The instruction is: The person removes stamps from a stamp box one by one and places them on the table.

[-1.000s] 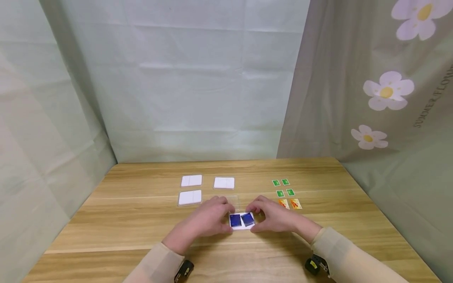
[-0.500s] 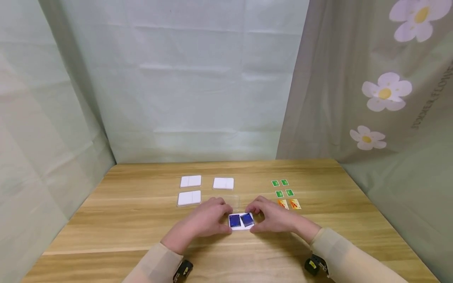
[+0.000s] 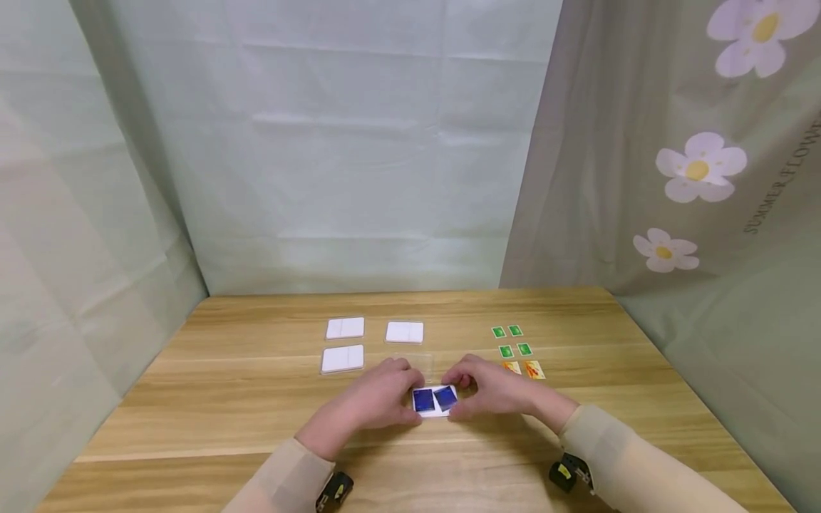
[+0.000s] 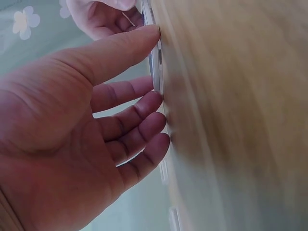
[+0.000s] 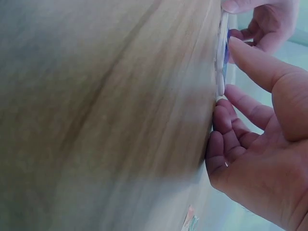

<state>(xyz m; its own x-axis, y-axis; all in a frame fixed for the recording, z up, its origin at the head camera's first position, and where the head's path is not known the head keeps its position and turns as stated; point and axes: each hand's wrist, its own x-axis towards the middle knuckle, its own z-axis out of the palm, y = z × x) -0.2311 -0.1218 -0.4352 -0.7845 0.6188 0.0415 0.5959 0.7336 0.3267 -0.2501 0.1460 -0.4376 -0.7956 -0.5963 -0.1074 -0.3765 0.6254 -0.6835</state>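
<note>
A white rectangular card [image 3: 437, 410] lies in front of me in the head view, with two dark blue squares on it. The left blue square [image 3: 423, 400] sits straight, while the right blue square [image 3: 445, 398] is tilted. My left hand [image 3: 380, 395] grips the card's left end, thumb at the near edge and fingers at the far edge. At the other end my right hand [image 3: 492, 389] holds the card, its thumb [image 5: 255, 57] overlapping the near right corner beside the tilted square. From the left wrist view the card [image 4: 156, 72] shows edge-on, close over the table.
Several white cards in clear cases, one of them a white card [image 3: 405, 332], lie behind my left hand. A clear case [image 3: 420, 362] is just beyond the held card. Several green squares [image 3: 506, 351] and two orange-yellow squares [image 3: 534, 370] lie on the wooden table [image 3: 269, 399] at right.
My right hand has shifted slightly left, its thumb moving farther over the card's near right corner. The left hand keeps its grip, and the blue squares look the same.
</note>
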